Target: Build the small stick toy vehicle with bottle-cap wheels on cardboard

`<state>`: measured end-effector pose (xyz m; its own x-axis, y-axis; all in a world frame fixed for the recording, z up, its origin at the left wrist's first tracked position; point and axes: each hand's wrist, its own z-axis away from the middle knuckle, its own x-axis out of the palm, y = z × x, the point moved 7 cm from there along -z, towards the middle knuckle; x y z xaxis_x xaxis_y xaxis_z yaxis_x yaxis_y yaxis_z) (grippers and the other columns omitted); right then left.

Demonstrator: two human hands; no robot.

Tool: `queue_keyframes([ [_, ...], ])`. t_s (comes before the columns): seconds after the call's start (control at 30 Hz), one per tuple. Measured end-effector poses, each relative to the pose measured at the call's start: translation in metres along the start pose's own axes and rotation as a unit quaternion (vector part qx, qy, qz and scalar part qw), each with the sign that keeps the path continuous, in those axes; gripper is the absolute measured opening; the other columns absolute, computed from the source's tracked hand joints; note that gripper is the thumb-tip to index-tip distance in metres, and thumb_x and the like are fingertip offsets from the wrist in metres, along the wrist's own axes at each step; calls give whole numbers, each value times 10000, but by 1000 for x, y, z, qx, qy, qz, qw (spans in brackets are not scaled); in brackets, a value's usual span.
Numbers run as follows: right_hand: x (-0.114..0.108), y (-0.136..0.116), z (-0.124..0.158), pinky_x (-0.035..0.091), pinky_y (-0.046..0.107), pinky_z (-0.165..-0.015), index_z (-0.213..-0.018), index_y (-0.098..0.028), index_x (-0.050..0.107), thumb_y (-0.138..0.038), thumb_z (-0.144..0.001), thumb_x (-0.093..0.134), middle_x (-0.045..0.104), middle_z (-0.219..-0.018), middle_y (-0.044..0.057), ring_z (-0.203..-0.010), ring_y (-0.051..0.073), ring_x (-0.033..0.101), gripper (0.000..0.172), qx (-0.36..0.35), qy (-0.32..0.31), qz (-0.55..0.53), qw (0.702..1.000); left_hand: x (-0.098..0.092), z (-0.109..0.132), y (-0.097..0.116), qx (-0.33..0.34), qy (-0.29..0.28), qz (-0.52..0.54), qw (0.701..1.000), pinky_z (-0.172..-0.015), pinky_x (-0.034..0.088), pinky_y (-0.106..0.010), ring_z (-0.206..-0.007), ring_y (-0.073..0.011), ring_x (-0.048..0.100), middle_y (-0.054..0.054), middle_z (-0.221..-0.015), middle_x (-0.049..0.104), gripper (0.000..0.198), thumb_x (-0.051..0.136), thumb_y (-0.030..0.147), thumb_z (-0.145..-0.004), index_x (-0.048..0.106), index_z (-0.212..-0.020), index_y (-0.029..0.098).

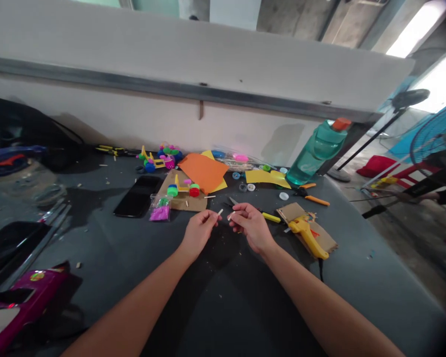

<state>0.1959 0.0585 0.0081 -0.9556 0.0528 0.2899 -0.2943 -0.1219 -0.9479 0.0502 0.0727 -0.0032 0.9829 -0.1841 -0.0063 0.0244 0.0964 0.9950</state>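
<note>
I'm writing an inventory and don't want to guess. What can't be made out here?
All in the head view:
Pale stick: the left hand covers one end.
Right hand: anything at its fingertips is too small and blurred to identify.
Yellow-handled tool: partly hidden by the right hand.
Purple device: cut off by the left edge.
Bottle: its lettering is too blurred to read.

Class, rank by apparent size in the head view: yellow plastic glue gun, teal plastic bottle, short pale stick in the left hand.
1. Teal bottle
2. Yellow glue gun
3. Pale stick
</note>
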Motion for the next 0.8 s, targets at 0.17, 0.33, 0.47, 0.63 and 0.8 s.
queue_keyframes([
  [0.17, -2, 6, -3, 422, 198, -490, -779, -166, 591, -282, -622, 728, 655, -684, 8, -570, 102, 584, 238, 11, 10, 9, 1000, 1, -1, 1, 19, -11, -31, 999, -413, 251, -201, -414, -50, 345, 29, -587, 509, 275, 520, 402, -774, 617, -752, 145],
  [0.33, -3, 8, -3, 383, 189, -462, -717, -163, 624, -281, -607, 735, 604, -591, -19, -521, 82, 525, 197, 23, 13, 33, 999, 2, -1, 4, 25, -16, -37, 999, -421, 260, -205, -421, -56, 350, 29, -576, 509, 266, 505, 384, -784, 605, -730, 143],
  [0.47, -3, 6, -3, 363, 190, -450, -701, -161, 631, -278, -602, 731, 559, -535, -35, -494, 75, 483, 183, 19, 11, 51, 998, 3, 0, 5, 25, -26, -49, 998, -424, 268, -205, -422, -59, 347, 30, -557, 506, 250, 496, 360, -785, 602, -720, 144],
  [0.63, -2, 5, -2, 351, 196, -445, -688, -152, 637, -292, -610, 717, 584, -580, -16, -494, 74, 467, 179, 15, 6, 77, 997, 4, 2, 8, 24, -27, -68, 997, -437, 280, -206, -427, -65, 355, 33, -532, 502, 246, 501, 362, -772, 558, -655, 153],
  [0.8, -2, 6, -3, 348, 203, -442, -681, -156, 633, -296, -607, 713, 585, -580, -16, -488, 78, 464, 178, 9, 11, 95, 995, 5, 2, 9, 21, -35, -74, 996, -458, 297, -214, -437, -74, 378, 30, -529, 510, 245, 507, 368, -757, 562, -646, 156],
])
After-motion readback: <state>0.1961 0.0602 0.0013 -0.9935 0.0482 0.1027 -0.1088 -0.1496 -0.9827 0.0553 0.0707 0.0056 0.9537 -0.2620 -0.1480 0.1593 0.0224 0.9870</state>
